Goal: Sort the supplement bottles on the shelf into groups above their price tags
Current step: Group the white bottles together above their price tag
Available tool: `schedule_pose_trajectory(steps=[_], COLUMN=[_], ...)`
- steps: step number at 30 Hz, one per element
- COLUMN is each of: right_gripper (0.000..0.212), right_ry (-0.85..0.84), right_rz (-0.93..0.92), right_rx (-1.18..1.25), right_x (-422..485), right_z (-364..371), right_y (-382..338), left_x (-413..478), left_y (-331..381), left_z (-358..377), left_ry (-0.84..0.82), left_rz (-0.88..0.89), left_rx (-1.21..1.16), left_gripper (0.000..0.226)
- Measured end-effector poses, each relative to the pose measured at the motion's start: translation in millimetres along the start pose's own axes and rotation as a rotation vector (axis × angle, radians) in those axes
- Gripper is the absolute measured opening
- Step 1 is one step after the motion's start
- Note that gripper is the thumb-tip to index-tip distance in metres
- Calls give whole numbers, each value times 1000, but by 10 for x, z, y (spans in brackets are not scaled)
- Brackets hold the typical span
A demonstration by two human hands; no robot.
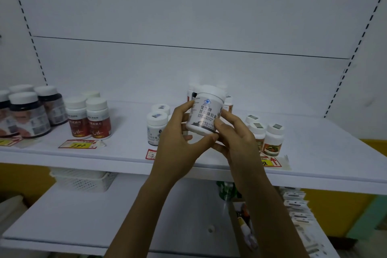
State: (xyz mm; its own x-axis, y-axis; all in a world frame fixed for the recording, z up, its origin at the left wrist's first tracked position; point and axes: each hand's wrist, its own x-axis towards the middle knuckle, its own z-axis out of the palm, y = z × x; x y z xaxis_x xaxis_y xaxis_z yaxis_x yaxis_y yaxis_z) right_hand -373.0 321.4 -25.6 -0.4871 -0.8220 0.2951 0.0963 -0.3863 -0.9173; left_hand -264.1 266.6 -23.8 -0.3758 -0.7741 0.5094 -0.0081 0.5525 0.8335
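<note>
You have the white bottle (206,111) lifted clear of the shelf (125,154), upright with its label facing you. It is held between both hands: your left hand (178,138) wraps its left side and lower edge, and your right hand (236,138) pinches its right side, so the grip is closed on the bottle from both sides. Its grey-and-white label looks like the one on the white-capped bottles (156,125) just to the left of your hands, which stand behind a red-edged price tag (151,154) partly hidden by your left wrist. That group is probably where this bottle belongs. Check the label against those bottles before you move, because the picture-labelled bottles (272,140) on your right have similar white caps but sit above a different tag (270,161). Let one hand take the bottle by its sides and free the other. Lower it base-first into the bare space beside the matching pair, label forward, without nudging them over. Stay well away from the red-labelled bottles (88,119) above the yellow tag (79,144). Let go only once the base sits flat.
</note>
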Motion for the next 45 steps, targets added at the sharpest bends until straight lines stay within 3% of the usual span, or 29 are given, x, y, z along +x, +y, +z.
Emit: schedule_pose_trajectory(steps=[3, 9, 12, 15, 21, 27, 30, 37, 43, 45], right_gripper=[19, 49, 42, 44, 54, 50, 46, 21, 27, 39], right_ry=[19, -9, -9, 91, 211, 68, 18, -73, -57, -60], right_rz=[24, -26, -66, -86, -110, 16, 48, 56, 49, 61], right_rx=[7, -1, -47, -108, -217, -353, -374, -396, -447, -444], right_x=[96, 430, 689, 979, 1347, 1446, 1414, 1320, 1291, 1277], right_z=[51, 197, 299, 376, 401, 333, 292, 287, 297, 309], right_y=[29, -67, -121, -88, 184, 538, 753, 1041, 1131, 1124], left_x=[63, 265, 564, 849, 1134, 1210, 1170, 1193, 1206, 1204], left_y=[-31, -74, -95, -214, -487, -658, -732, -801, -870, -868], left_z=[-68, -231, -408, -595, -653, -589, -555, -515, -511, -514], left_ry=[-18, -81, -105, -130, -364, -575, -580, -559, -546, -542], left_rz=[-15, 53, 154, 108, -45, -44, -4, -25, 37, 30], left_rx=[-12, 113, 230, 458, 720, 953, 1061, 1045, 1085, 1091], left_gripper=[64, 66, 75, 88, 95, 101, 91, 90, 79, 78])
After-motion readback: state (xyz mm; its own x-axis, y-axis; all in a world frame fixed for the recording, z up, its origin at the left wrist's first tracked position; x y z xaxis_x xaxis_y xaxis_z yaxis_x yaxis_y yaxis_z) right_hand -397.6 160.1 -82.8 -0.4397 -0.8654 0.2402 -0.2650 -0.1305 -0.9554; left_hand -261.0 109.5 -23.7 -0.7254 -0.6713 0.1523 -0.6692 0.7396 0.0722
